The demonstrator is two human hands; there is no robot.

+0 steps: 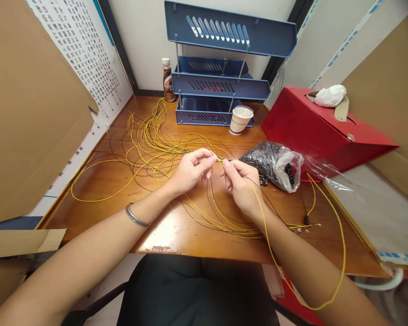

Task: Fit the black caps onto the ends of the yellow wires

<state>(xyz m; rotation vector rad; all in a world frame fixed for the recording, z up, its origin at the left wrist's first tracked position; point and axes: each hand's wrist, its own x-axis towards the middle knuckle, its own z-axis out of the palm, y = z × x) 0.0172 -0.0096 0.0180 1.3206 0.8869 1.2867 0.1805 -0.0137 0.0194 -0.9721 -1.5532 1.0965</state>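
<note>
My left hand (194,169) and my right hand (240,183) meet over the middle of the wooden table, each with thumb and fingers pinched on thin wires. Between the fingertips runs a short stretch of yellow wire (219,159). From my right hand one yellow wire loops down over the right forearm and past the table's front edge. A loose tangle of yellow and dark wires (149,140) spreads behind and left of my left hand. More wires curve across the table beneath both hands. Just right of my right hand lies a clear plastic bag (272,163) of small black parts.
A blue tiered desk rack (221,88) stands at the back, with a paper cup (240,120) before it and a brown bottle (168,81) beside it. A red box (313,131) sits at right. Cardboard panels (30,113) flank the table. A small black connector (306,220) lies at right.
</note>
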